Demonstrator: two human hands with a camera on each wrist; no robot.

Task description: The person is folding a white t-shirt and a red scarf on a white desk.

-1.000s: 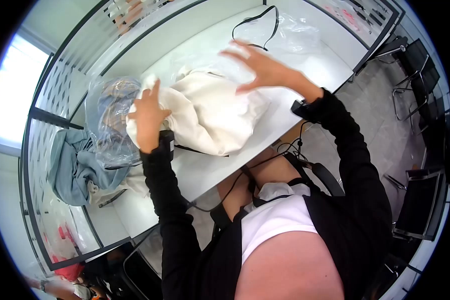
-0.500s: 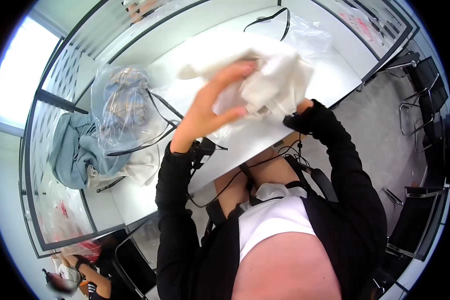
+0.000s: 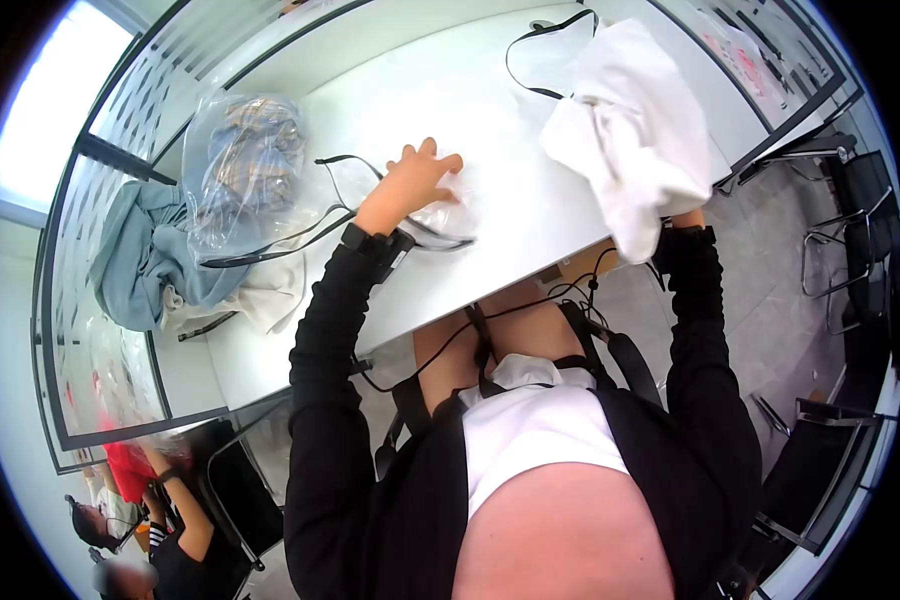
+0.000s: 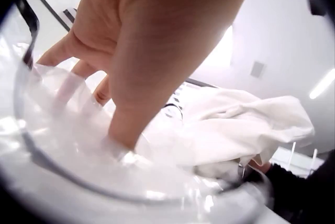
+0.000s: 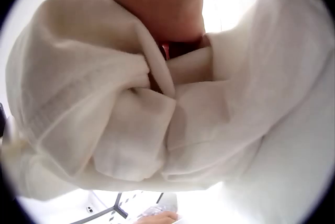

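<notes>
My right hand (image 3: 685,218) grips a bunched white cloth garment (image 3: 635,125) and holds it out over the right side of the table. Folds and a stitched hem show close up in the right wrist view, where the cloth hides the fingers. Near the table's middle, my left hand (image 3: 415,188) has its bent fingers and thumb in a clear plastic bag (image 3: 448,218) edged with a dark strip. In the left wrist view, film of the plastic bag (image 4: 68,130) rises over the fingertips, while the white garment (image 4: 246,124) hangs beyond.
Left on the table (image 3: 400,85) lies another clear bag with plaid cloth (image 3: 255,145) inside. Blue-grey cloth (image 3: 145,255) and cream cloth (image 3: 270,295) are heaped beside it. A black strap (image 3: 515,60) loops at the back. Cables (image 3: 580,290) hang at the front edge; other people sit lower left.
The white garment went from the table's left-middle, up between both hands, then to the right in my right hand. My left hand came away from it and down to the uncovered plastic bag.
</notes>
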